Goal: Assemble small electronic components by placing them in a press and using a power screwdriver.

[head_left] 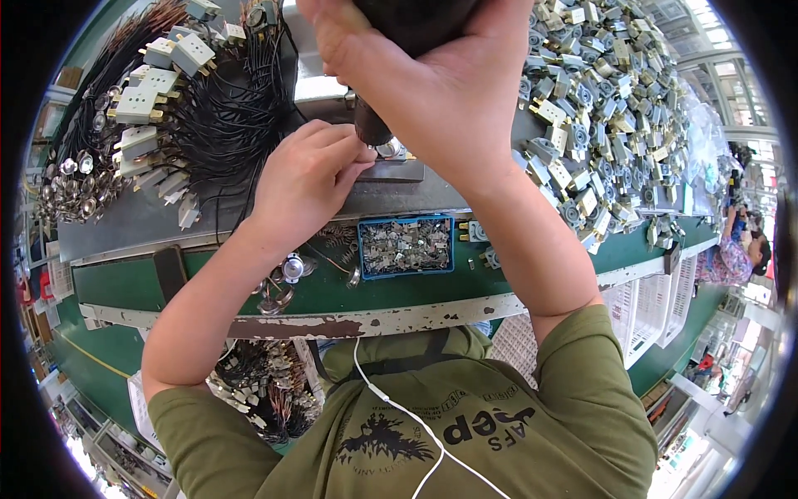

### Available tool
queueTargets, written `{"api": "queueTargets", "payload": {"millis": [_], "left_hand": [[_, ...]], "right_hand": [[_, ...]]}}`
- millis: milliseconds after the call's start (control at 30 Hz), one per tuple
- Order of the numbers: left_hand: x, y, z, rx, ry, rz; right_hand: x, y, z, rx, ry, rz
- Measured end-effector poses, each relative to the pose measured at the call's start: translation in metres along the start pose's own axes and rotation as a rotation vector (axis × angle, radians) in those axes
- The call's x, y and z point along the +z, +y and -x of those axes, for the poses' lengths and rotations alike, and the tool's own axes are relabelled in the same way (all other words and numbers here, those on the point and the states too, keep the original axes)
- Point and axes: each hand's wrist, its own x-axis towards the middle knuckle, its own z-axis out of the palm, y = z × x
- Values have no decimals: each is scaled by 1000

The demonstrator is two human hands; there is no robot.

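I see my right hand [432, 91] wrapped tight round a dark power tool [371, 125]; its tip points down at a small shiny part [388, 150] on the grey block [391, 170]; my left hand [303, 179] pinches that part with fingers together; I think it goes best held still, tool straight up.

Left flank: black wire bundles [229, 108] with pale plug blocks [150, 83] crowd the bench, so no clear way in there.
Right flank: a heap of grey and cream connectors [615, 108] blocks that side up to the bench edge.
Centre: the right hand [432, 75] on a dark tool [374, 125] and the left hand [303, 179] fill the gap over the small metal fixture [391, 162].
Front: a blue tray of small metal parts [406, 246] sits mid-strip; bare green bench top [116, 283] lies open at its left.
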Motion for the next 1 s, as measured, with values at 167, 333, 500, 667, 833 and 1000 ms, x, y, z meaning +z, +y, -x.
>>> {"api": "queueTargets", "payload": {"millis": [167,333,500,667,833,1000], "left_hand": [[0,-1,0,30,33,-14],[1,-2,-2,20,18,6],[1,-3,-1,-23,-18,43],[-1,-1,0,-74,-52,65],[1,-4,1,-53,-46,56],[2,-5,1,-28,-32,49]], "right_hand": [[5,-1,-6,4,5,-53],[1,1,-6,-27,-1,48],[7,-4,-5,63,76,-124],[-2,-7,-22,-193,-2,-193],[2,1,-8,104,187,7],[-9,33,-20,-457,-56,-54]]}}
